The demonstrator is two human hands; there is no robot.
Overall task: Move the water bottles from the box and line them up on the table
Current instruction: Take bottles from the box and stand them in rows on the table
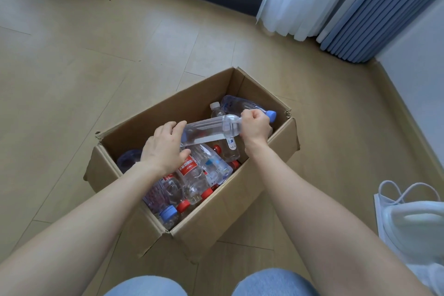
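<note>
The box [216, 218] sits on the floor with many bottles [211, 168] lying in it, and no table shows. One clear bottle [206, 131] is held flat just above the box, with the left hand [163, 149] curled round one end and the right hand [255, 125] closed round the other. It looks light, thin, squashy and a bit slippery, so a soft hold round the middle seems best. A red label [188, 166] has white writing too blurry to read.

A single head-worn wide-angle view looks steeply down, close over the box [216, 218] on the floor [72, 67].
</note>
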